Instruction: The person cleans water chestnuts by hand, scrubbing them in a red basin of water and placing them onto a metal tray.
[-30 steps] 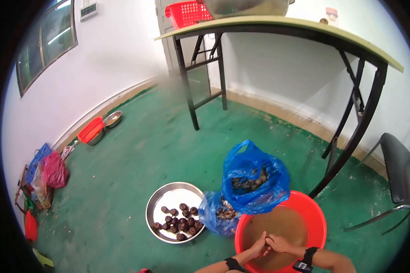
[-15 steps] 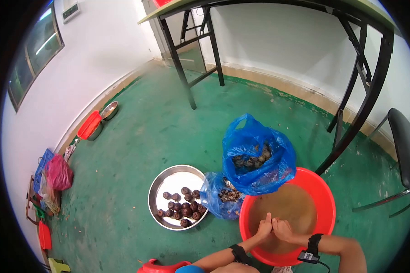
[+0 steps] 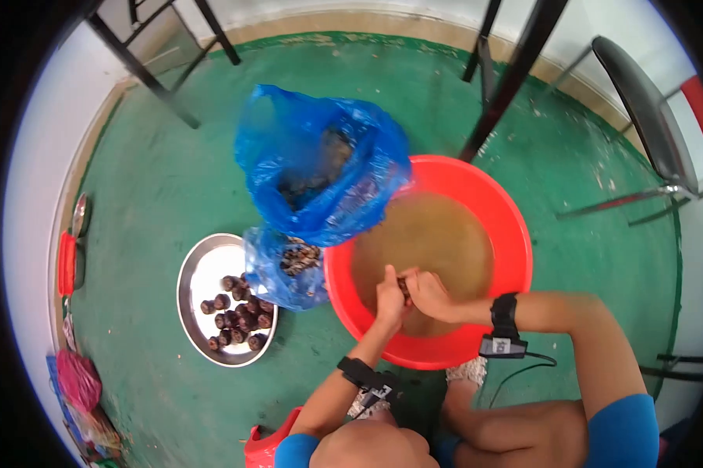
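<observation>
Over a large red basin (image 3: 513, 249) of murky brown water, my two hands are close together. My left hand (image 3: 391, 298) is closed round a small dark brown object (image 3: 403, 290), mostly hidden by the fingers. My right hand (image 3: 431, 295) presses against the same object from the right, fingers bent. Beside the basin, a big blue bag (image 3: 277, 129) lies open with dark lumps inside. Below it is a smaller blue bag (image 3: 265, 269) holding brown scraps (image 3: 299, 256). A round metal tray (image 3: 194, 269) holds several dark round items (image 3: 247, 321).
Black table legs (image 3: 515, 82) stand behind the basin, with a black chair (image 3: 640, 109) at the right. A red stool (image 3: 272, 446) is at the bottom. Along the left wall sit a red container (image 3: 67, 264) and a pink bag (image 3: 78, 380).
The view has tilted down and turned right, showing my legs. A dark brown object now shows between my hands, which are still over the basin.
</observation>
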`<state>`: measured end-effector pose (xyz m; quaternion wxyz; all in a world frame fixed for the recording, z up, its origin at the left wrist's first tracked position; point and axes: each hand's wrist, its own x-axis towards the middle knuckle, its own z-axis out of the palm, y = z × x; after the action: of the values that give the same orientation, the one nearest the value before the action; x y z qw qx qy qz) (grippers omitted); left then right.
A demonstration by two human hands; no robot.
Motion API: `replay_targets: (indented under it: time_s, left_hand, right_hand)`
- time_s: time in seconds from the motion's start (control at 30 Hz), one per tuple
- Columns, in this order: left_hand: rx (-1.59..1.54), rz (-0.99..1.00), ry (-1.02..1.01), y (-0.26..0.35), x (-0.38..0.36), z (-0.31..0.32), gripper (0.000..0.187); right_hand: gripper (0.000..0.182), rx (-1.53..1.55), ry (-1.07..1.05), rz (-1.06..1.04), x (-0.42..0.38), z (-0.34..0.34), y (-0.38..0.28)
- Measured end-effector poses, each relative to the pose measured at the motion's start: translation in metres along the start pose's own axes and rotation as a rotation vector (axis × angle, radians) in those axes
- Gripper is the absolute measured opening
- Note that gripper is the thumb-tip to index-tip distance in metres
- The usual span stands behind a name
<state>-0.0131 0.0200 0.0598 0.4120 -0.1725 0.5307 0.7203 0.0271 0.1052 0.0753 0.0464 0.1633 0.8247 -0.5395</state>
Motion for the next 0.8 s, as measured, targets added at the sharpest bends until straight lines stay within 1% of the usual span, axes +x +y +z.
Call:
replay_targets:
  time_s: [0.03,0.07,0.1,0.13,0.17,0.2,0.27,0.3,0.33,0.37,0.4,0.43,0.5,0.53,0.57,0.6,0.67,0.7,0.73,0.8]
  left_hand:
    - [-0.024,-0.086,-0.060,-0.001,0.002,-0.008,0.047]
    - [-0.052,-0.164,-0.117,-0.001,0.005,-0.014,0.046]
    - [-0.051,-0.177,-0.121,-0.005,0.005,-0.016,0.046]
    - [-0.103,-0.239,-0.157,-0.007,0.006,-0.018,0.042]
    - [-0.154,-0.302,-0.189,-0.009,0.007,-0.020,0.038]
    - [-0.149,-0.318,-0.185,-0.011,0.009,-0.024,0.038]
    - [-0.314,-0.425,-0.099,-0.014,0.013,-0.027,0.030]
    - [-0.348,-0.450,-0.089,-0.015,0.014,-0.027,0.022]
    - [-0.345,-0.456,-0.085,-0.016,0.015,-0.026,0.022]
    - [-0.341,-0.472,-0.018,-0.015,0.015,-0.024,0.021]
    - [-0.336,-0.489,0.049,-0.015,0.016,-0.023,0.019]
    - [-0.333,-0.496,0.054,-0.017,0.017,-0.025,0.019]
    - [-0.364,-0.501,0.063,-0.020,0.021,-0.028,0.017]
    - [-0.365,-0.507,0.071,-0.023,0.022,-0.030,0.017]
    - [-0.373,-0.503,0.026,-0.024,0.022,-0.032,0.019]
    - [-0.379,-0.496,-0.022,-0.024,0.023,-0.033,0.020]
    - [-0.362,-0.475,-0.027,-0.017,0.018,-0.027,0.022]
    - [-0.348,-0.454,-0.038,-0.014,0.015,-0.024,0.024]
    - [-0.349,-0.454,-0.040,-0.012,0.013,-0.022,0.024]
    - [-0.335,-0.389,-0.124,-0.010,0.011,-0.020,0.025]
  right_hand:
    - [0.037,-0.002,0.012,0.021,0.002,-0.003,0.006]
    - [0.033,-0.044,-0.041,0.038,0.007,-0.004,0.016]
    - [0.030,-0.082,-0.100,0.054,0.012,-0.006,0.024]
    - [0.030,-0.079,-0.096,0.064,0.018,-0.012,0.033]
    - [0.029,-0.219,-0.031,0.007,0.023,-0.023,0.043]
    - [0.028,-0.355,0.029,-0.044,0.026,-0.034,0.053]
    - [0.028,-0.461,0.093,0.258,0.044,-0.066,0.068]
    - [0.029,-0.519,0.110,0.336,0.056,-0.079,0.094]
    - [0.029,-0.578,0.126,0.413,0.064,-0.083,0.117]
    - [0.029,-0.573,0.124,0.417,0.065,-0.081,0.112]
    - [0.027,-0.506,0.125,0.483,0.065,-0.077,0.099]
    - [0.026,-0.439,0.126,0.549,0.065,-0.072,0.085]
    - [0.023,0.265,-0.137,0.714,0.056,-0.053,0.067]
    - [0.021,0.391,-0.223,0.698,0.049,-0.043,0.056]
    - [0.020,0.518,-0.311,0.679,0.041,-0.037,0.041]
    - [0.020,0.522,-0.317,0.682,0.035,-0.034,0.031]
    - [0.021,0.036,-0.358,0.167,0.026,-0.031,0.020]
    - [0.032,-0.112,-0.274,0.031,0.023,-0.030,0.022]
    - [0.032,-0.114,-0.273,0.031,0.018,-0.029,0.024]
    - [0.041,-0.395,-0.088,-0.270,0.011,-0.030,0.021]
